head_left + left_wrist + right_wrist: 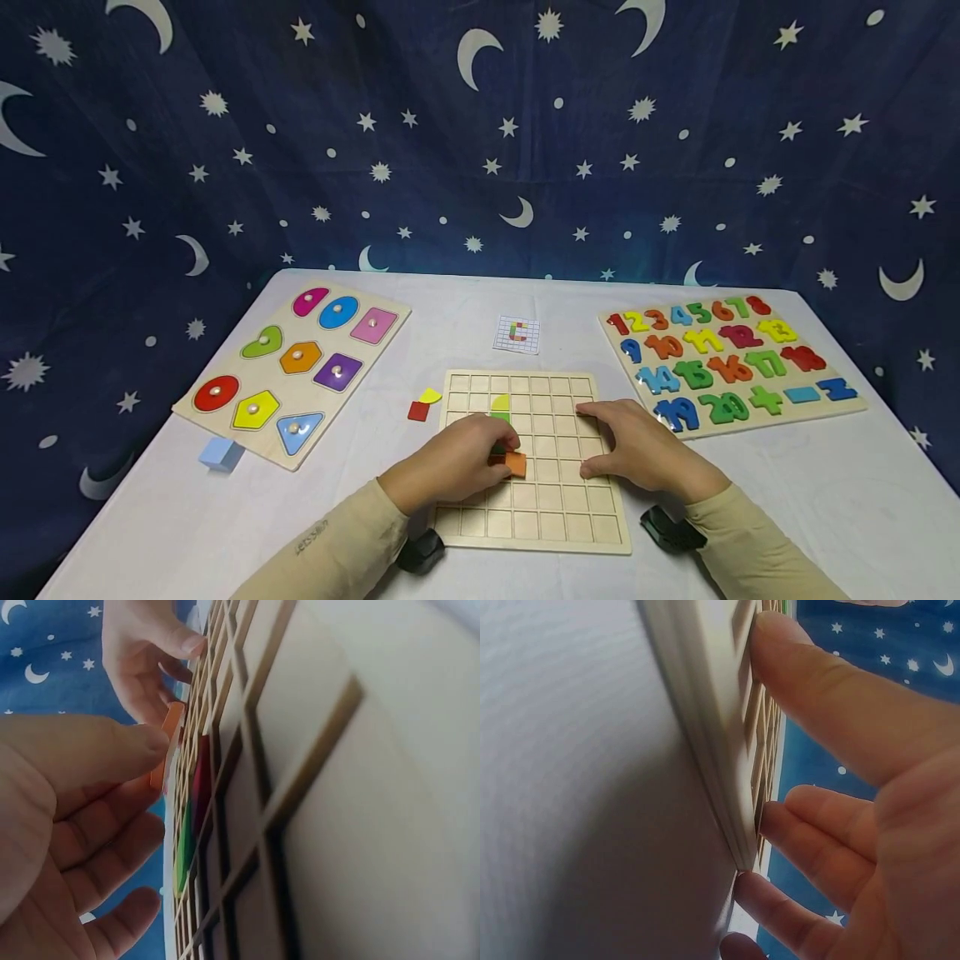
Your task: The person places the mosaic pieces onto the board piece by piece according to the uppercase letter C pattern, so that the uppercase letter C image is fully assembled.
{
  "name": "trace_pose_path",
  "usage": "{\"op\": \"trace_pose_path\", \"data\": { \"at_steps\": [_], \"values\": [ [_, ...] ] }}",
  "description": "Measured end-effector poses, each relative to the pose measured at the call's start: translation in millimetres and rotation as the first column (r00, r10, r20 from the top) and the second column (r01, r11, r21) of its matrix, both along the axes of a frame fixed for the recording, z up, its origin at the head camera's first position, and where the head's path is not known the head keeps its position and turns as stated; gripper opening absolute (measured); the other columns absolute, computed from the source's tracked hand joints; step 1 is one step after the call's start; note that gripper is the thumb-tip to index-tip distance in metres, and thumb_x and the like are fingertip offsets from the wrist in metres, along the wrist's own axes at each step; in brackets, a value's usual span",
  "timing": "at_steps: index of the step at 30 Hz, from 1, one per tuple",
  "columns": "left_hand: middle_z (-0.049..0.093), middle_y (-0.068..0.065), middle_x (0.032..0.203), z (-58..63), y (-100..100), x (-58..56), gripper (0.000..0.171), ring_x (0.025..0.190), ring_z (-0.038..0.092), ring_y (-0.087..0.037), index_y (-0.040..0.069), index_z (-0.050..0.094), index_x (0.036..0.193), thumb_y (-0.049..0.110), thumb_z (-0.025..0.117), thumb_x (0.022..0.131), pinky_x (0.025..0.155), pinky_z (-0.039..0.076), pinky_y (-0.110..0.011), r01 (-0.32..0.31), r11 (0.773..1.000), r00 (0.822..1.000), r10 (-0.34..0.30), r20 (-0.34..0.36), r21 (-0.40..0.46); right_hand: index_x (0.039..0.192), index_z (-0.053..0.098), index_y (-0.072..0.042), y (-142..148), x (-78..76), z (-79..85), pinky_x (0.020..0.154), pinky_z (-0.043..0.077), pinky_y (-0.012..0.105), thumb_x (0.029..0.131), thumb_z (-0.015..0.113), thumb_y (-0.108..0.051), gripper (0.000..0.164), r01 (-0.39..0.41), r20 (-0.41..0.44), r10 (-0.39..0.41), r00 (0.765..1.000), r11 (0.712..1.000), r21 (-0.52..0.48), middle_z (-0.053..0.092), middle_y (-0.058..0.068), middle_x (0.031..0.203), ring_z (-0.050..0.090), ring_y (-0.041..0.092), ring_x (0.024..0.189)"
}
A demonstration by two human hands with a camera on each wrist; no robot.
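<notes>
My left hand [459,460] pinches an orange square tile [515,464] between thumb and fingers, close over the wooden grid board [555,525]. In the left wrist view the orange tile [171,739] is tilted on edge at the thumb tip. A yellow rounded tile [500,402] and a green tile [500,416] sit in the grid beyond the left hand. The left wrist view also reveals a red tile [201,780] in the grid, hidden from the head view. My right hand [645,446] spreads its thumb and fingers along the board's right side, fingertips at its edge.
Left of the board lie a loose red tile [418,411] and a yellow tile [430,396]. Behind it is a pattern card [528,343]. A knobbed shape puzzle [281,387] and light blue block [221,454] are left; a number puzzle [645,340] is right.
</notes>
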State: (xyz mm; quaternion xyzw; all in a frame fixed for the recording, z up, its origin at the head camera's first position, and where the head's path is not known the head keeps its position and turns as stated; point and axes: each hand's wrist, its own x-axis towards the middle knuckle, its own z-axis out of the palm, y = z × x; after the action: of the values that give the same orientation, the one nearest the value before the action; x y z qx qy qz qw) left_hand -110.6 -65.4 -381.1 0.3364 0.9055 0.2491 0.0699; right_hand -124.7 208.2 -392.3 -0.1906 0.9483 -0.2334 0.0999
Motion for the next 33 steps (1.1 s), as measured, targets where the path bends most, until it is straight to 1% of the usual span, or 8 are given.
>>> {"op": "trace_pose_path", "data": {
  "at_steps": [8,14,21,28,33],
  "values": [
    [0.06,0.009,0.087,-2.6,6,0.7,0.019,0.082,0.052,-0.007,0.011,0.067,0.098,0.012,0.079,0.084,0.083,0.047,-0.023,-0.008,1.0,1.0,0.008,0.001,-0.007,0.14,0.056,-0.005,-1,-0.1,0.4,0.104,0.038,0.057,0.074,0.087,-0.046,0.083,0.007,0.01,-0.007,1.0,1.0,0.004,0.056,0.017,0.138,0.047,0.039,0.129],
    [0.059,0.01,0.085,-3.2,9,1.3,0.019,0.08,0.051,-0.006,0.013,0.067,0.097,0.015,0.08,0.084,0.08,0.047,-0.023,-0.016,0.999,1.0,0.015,-0.019,-0.028,0.14,0.056,-0.005,0,-0.5,0.1,0.104,0.038,0.058,0.074,0.087,-0.045,0.083,0.0,-0.001,0.0,1.0,1.0,0.001,0.056,0.017,0.138,0.048,0.039,0.128],
    [0.059,0.011,0.082,-3.4,11,3.7,0.019,0.076,0.049,-0.005,0.015,0.068,0.096,0.017,0.081,0.083,0.075,0.045,-0.025,-0.017,0.999,0.998,0.014,-0.054,-0.048,0.139,0.056,-0.004,1,-0.9,-1.5,0.105,0.038,0.057,0.074,0.087,-0.045,0.082,-0.006,-0.007,0.006,1.0,1.0,-0.007,0.056,0.017,0.138,0.048,0.039,0.128],
    [0.055,0.013,0.076,-6.5,14,3.2,0.017,0.075,0.048,-0.004,0.016,0.068,0.093,0.015,0.08,0.081,0.074,0.045,-0.027,-0.021,0.998,0.994,0.014,-0.112,-0.062,0.139,0.056,-0.005,1,-1.1,-1.9,0.105,0.038,0.057,0.074,0.087,-0.046,0.083,-0.01,-0.006,0.01,1.0,1.0,-0.011,0.057,0.016,0.137,0.049,0.038,0.127],
    [0.053,0.014,0.074,-8.3,15,3.5,0.016,0.075,0.048,-0.005,0.017,0.067,0.09,0.014,0.08,0.08,0.072,0.044,-0.026,-0.023,0.998,0.992,0.015,-0.124,-0.058,0.139,0.056,-0.004,1,-1.2,-2.2,0.105,0.038,0.057,0.074,0.087,-0.046,0.083,-0.008,-0.006,0.008,1.0,1.0,-0.008,0.057,0.016,0.138,0.049,0.039,0.127]
  ]
}}
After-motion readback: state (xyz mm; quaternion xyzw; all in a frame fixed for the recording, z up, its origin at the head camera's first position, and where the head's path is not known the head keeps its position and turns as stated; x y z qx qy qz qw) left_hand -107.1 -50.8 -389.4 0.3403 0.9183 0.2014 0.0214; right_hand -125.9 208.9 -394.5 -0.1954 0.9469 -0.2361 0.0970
